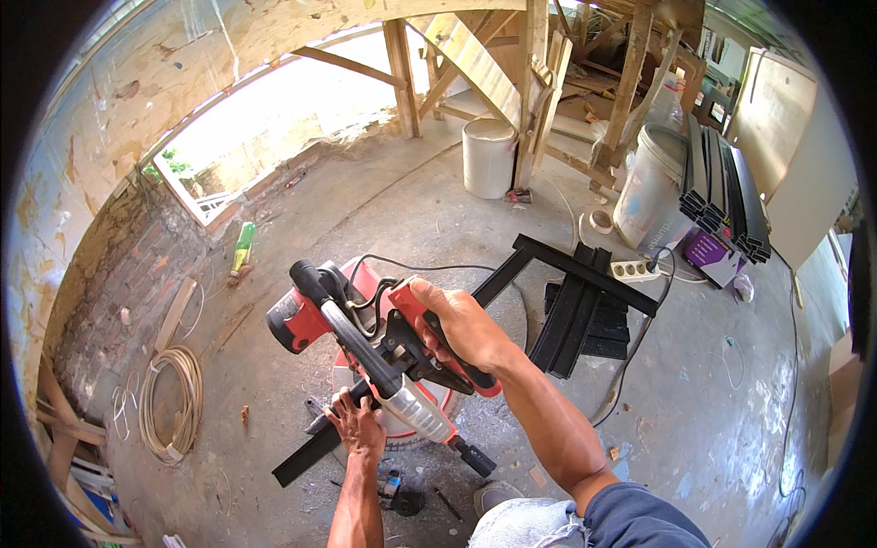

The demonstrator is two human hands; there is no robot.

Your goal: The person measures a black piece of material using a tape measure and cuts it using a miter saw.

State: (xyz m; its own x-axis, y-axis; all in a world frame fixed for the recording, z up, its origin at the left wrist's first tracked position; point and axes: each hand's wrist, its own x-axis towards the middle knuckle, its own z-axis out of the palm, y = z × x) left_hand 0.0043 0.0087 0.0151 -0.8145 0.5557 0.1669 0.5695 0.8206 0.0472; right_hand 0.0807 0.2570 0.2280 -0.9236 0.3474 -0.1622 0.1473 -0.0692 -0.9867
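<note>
A red and black miter saw (306, 315) stands on the concrete floor in front of me, its grey blade guard (411, 408) pointing toward my feet. My right hand (461, 324) is wrapped round the saw's red handle. Across the saw's base lies a black profile bar (307, 457), its free end sticking out to the left. My left hand (356, 425) grips this bar beside the blade guard, fingers bent over it. The blade itself is mostly hidden by the guard and the saw's body.
Right of the saw lie stacked black bars (575, 310), a black angled frame (594, 279) and a power strip (633, 271). Beyond stand a white bucket (489, 160), a large pail (647, 187) and more black profiles (722, 187). A coiled hose (174, 402) lies left.
</note>
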